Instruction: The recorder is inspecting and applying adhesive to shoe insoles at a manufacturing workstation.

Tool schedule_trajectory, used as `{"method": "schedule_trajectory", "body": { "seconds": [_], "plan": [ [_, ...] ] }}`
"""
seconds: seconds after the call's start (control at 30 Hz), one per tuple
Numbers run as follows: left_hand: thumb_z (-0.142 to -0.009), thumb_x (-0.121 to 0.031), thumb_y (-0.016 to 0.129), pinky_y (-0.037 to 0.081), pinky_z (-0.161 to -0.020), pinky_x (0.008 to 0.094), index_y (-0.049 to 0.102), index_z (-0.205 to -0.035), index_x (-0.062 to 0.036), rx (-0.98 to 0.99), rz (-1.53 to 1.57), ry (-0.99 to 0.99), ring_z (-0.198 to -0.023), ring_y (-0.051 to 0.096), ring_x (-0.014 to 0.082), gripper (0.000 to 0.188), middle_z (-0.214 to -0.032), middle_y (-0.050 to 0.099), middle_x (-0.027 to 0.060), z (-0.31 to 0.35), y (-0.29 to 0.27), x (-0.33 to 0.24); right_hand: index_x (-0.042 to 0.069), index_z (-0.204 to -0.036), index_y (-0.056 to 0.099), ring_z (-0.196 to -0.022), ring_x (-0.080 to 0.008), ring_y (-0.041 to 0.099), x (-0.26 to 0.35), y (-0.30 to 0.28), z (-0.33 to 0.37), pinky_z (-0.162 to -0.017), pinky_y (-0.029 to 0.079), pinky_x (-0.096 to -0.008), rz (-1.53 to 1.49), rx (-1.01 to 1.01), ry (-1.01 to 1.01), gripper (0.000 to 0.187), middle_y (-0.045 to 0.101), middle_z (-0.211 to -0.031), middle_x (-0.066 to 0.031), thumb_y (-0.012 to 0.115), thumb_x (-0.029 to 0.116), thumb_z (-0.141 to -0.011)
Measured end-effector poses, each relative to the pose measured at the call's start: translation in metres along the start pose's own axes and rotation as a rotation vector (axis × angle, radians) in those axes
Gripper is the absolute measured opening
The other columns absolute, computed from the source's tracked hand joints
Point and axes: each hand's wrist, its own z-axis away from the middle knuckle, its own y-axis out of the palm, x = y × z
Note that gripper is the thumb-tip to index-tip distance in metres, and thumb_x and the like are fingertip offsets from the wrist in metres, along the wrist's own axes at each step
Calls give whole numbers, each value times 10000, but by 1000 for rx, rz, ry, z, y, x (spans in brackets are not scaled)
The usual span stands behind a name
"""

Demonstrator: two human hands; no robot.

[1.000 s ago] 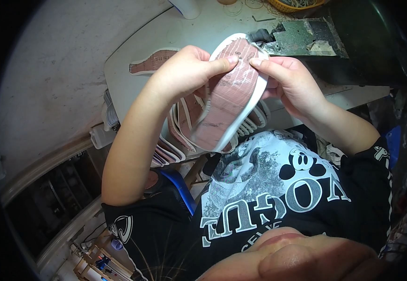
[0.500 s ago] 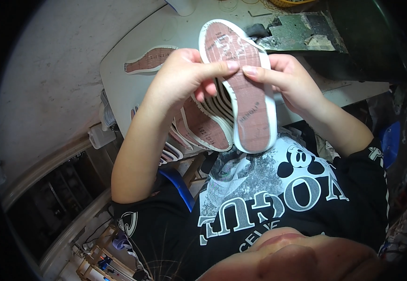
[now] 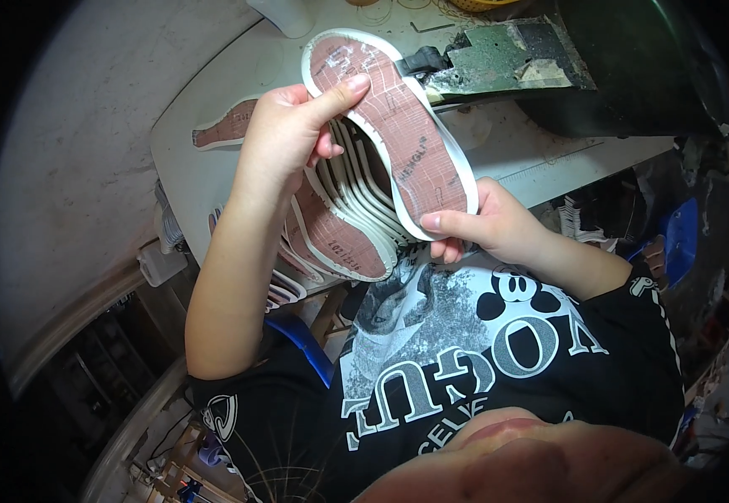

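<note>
A reddish-brown shoe insole [image 3: 394, 126] with a white rim is stretched between my two hands, tilted with its wide end away from me. My left hand [image 3: 306, 117] is closed on the left edge of the wide forefoot part, thumb on top. At the narrow heel end, my right hand [image 3: 482, 222] grips the edge between thumb and fingers. The insole's far right edge lies at the dark tip [image 3: 423, 62] of a green machine; whether they touch I cannot tell. Beneath, a stack of similar insoles [image 3: 339, 239] stands on the table, partly hidden by my left forearm.
The green machine [image 3: 507, 59] takes up the table's far right. Another insole [image 3: 226, 126] lies by the left edge of the white table [image 3: 184, 168]. A yellow basket [image 3: 477, 3] and a small hex key [image 3: 431, 27] are at the back. A blue chair part [image 3: 301, 344] is below the table.
The insole has shifted left and turned, its edge now at the machine's dark tip. My right hand has slid from the insole's middle to its heel end; my left keeps hold near the forefoot.
</note>
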Motion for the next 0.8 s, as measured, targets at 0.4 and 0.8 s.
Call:
{"method": "schedule_trajectory", "body": {
  "seconds": [0.4,0.8],
  "plan": [
    [-686,-565,751,506,-745,322,500,-1167,66,-100,-589,135,-1117,517,219,833,-1169,551,219,-66,-42,-23,8,-886,650,-604,-71,583,30,19,-31,-582,470,-189,-250,-161,-271,218,645,-727,-44,620,224,-888],
    [-678,-351,799,429,-726,306,579,-851,-54,552,-977,592,-853,531,155,409,-868,563,66,-69,-12,-76,-9,-940,650,-668,-99,640,37,28,-31,-624,501,-200,-241,-318,-327,339,677,-801,-94,611,327,-907]
  ]
}}
